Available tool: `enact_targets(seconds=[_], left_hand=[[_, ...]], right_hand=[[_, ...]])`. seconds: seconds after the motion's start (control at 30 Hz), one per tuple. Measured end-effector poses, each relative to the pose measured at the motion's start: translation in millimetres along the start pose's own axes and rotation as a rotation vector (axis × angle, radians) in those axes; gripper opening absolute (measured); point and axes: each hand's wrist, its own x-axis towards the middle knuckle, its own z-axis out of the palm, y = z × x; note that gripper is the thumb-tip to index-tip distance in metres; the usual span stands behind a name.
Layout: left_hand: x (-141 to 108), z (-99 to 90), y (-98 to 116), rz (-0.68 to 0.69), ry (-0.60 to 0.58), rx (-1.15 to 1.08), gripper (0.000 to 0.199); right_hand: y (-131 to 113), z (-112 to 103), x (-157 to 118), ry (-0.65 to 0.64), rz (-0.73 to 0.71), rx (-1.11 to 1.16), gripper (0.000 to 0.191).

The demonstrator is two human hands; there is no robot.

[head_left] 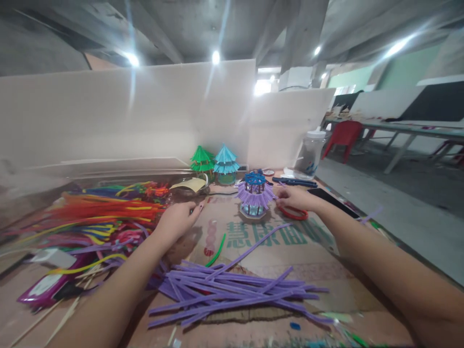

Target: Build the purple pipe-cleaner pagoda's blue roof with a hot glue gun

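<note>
A small pavilion model (pixel 254 193) stands on the cardboard, with a purple fringed roof, a blue ring on top and an octagonal base. Just right of its roof is my right hand (pixel 294 199), its fingers curled together. Below those fingers lies a red loop (pixel 294 213), like a scissors handle; I cannot tell whether they touch it. My left hand (pixel 183 216) is left of the model and apart from it, fingertips drawn together and pointing right. Whatever it may pinch is too small to make out. Purple pipe cleaners (pixel 232 292) lie in a loose pile nearer me.
Green (pixel 202 159) and light blue (pixel 226 164) tiered-roof models stand at the back. Colourful pipe cleaners (pixel 108 208) fill the left, near a purple device (pixel 50 287). At right are a clear jar (pixel 311 152), a dark blue cutter (pixel 295 182) and a black flat object (pixel 331 202).
</note>
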Motion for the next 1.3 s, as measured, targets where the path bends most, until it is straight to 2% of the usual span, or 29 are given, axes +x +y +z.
enact_targets(seconds=[0.07,0.13,0.27,0.4,0.6,0.7,0.83,0.97,1.17,1.3], left_hand=[[0,1.9,0,0.002,-0.01,0.005,0.042],[1,3.9,-2,-0.001,-0.011,0.013,0.039],[3,9.6,-3,-0.001,-0.006,0.023,0.033],[4,12.8,-5,0.019,-0.009,-0.004,0.026],[6,-0.5,-23,-0.056,0.087,-0.066,0.025],[7,-3.8,-29,-0.066,0.153,-0.098,0.03],[7,0.7,-28,-0.006,0.149,-0.119,0.031],[5,4.7,-21,0.024,0.09,-0.112,0.034],[4,21.3,-9,0.066,-0.086,-0.04,0.029],[5,26.4,-12,0.071,-0.113,-0.004,0.031]], right_hand=[[-2,-18,-5,-0.152,-0.023,-0.027,0.006],[-4,-27,-7,-0.232,-0.037,-0.042,0.009],[-9,-22,-7,-0.21,-0.069,-0.07,0.017],[-10,-13,-4,-0.181,-0.076,-0.123,0.015],[6,-20,-2,-0.239,-0.06,-0.161,0.016],[15,-16,4,-0.181,-0.029,-0.209,0.02],[21,2,8,-0.029,-0.003,-0.299,0.028],[20,19,3,0.035,-0.033,-0.384,0.029],[19,36,-3,0.086,-0.032,-0.47,0.035],[22,40,-1,0.084,-0.022,-0.506,0.038]])
